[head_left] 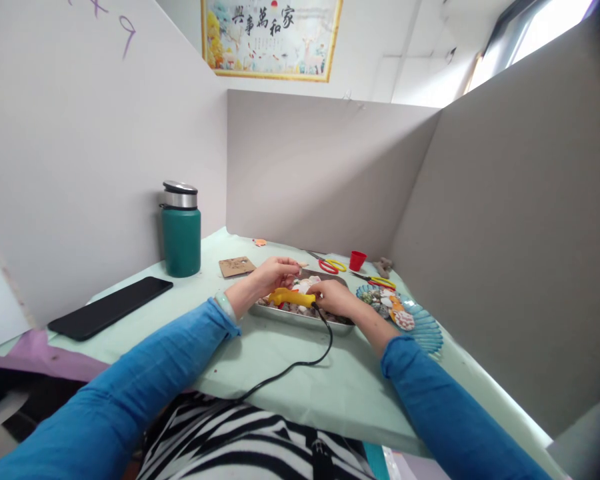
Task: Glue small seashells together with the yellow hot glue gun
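Observation:
My left hand [282,272] is raised over the far left part of a metal tray [300,319], thumb and fingers pinched on a small pale piece too small to name. My right hand [333,297] reaches down into the tray, fingers curled by a whitish shell [306,284]; what they grip, if anything, is hidden. Just below both hands lies a yellow glue gun [293,297] across the tray, its black cord [300,364] trailing toward my lap. Several stones or shells [300,309] fill the tray around it.
A blue shell-shaped plate [427,328] of shells stands right. Behind are red-yellow scissors [332,266], a second pair [380,282] and a red cup [358,260]. Left are a brown card [237,267], a green bottle [181,241] and a black phone [111,307]. Grey partitions [325,167] enclose the table.

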`<control>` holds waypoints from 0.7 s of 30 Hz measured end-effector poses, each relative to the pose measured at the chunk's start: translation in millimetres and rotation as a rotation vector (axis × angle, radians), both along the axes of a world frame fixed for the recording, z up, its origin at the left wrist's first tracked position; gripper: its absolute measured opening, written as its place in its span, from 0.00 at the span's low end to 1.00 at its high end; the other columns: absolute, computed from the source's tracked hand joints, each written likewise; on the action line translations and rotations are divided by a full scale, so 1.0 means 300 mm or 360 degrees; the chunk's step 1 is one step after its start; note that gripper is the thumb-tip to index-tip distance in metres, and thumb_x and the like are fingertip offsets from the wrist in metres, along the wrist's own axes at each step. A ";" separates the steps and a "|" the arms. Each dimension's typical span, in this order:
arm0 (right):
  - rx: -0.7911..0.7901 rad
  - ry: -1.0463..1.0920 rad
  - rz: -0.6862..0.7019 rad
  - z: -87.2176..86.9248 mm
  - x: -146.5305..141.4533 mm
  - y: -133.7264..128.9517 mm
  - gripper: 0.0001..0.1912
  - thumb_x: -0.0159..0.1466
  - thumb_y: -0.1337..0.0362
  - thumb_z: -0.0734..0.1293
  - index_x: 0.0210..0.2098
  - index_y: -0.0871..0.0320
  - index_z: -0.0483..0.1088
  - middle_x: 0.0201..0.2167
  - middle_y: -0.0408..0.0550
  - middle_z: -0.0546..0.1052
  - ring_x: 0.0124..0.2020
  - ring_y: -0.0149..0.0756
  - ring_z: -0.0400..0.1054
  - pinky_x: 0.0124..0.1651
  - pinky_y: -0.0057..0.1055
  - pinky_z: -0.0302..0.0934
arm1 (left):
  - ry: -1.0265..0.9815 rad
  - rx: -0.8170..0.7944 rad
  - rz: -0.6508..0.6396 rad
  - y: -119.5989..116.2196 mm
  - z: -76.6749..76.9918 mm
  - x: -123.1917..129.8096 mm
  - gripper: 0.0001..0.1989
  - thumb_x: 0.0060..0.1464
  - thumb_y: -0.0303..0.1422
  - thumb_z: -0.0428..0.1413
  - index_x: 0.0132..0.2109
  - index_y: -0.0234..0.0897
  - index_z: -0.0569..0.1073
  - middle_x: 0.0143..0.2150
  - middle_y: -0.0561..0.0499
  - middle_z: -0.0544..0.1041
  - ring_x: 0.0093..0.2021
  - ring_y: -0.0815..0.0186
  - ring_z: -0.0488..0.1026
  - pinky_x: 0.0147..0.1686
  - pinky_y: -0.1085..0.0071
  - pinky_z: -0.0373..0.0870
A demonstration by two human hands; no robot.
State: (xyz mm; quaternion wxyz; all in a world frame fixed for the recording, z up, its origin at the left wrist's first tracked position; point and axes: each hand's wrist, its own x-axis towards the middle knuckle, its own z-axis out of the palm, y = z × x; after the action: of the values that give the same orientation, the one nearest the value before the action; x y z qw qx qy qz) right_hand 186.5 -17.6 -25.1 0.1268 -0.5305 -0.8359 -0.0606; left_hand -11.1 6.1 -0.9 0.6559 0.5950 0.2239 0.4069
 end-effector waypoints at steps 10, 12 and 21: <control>0.0079 0.0248 -0.0055 0.007 0.003 -0.003 0.08 0.58 0.69 0.62 0.32 0.58 0.74 0.28 0.49 0.78 0.30 0.36 0.72 0.32 0.28 0.60 | -0.0040 0.0009 -0.0012 0.006 -0.003 -0.001 0.10 0.40 0.27 0.62 0.31 0.31 0.69 0.22 0.55 0.69 0.17 0.77 0.60 0.22 0.73 0.59; 0.0037 0.0688 -0.0070 0.024 0.012 -0.006 0.08 0.59 0.68 0.60 0.34 0.60 0.71 0.26 0.48 0.77 0.25 0.33 0.70 0.28 0.27 0.61 | -0.0042 0.0002 0.0000 0.006 -0.004 -0.002 0.10 0.40 0.27 0.63 0.31 0.31 0.69 0.22 0.55 0.68 0.17 0.77 0.61 0.22 0.73 0.59; -0.0461 0.1942 0.0364 0.091 -0.034 -0.069 0.11 0.56 0.59 0.66 0.35 0.58 0.67 0.26 0.42 0.71 0.22 0.28 0.66 0.20 0.24 0.62 | -0.0032 -0.0005 0.0017 0.002 -0.001 -0.004 0.09 0.40 0.28 0.62 0.31 0.32 0.70 0.18 0.57 0.65 0.17 0.76 0.60 0.22 0.74 0.60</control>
State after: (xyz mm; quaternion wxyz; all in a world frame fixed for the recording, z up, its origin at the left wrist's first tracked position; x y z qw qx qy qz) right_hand 176.4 -38.2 2.3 0.5128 -0.3887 -0.6644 0.3802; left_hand -12.3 6.8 -1.1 0.6569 0.5886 0.2212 0.4160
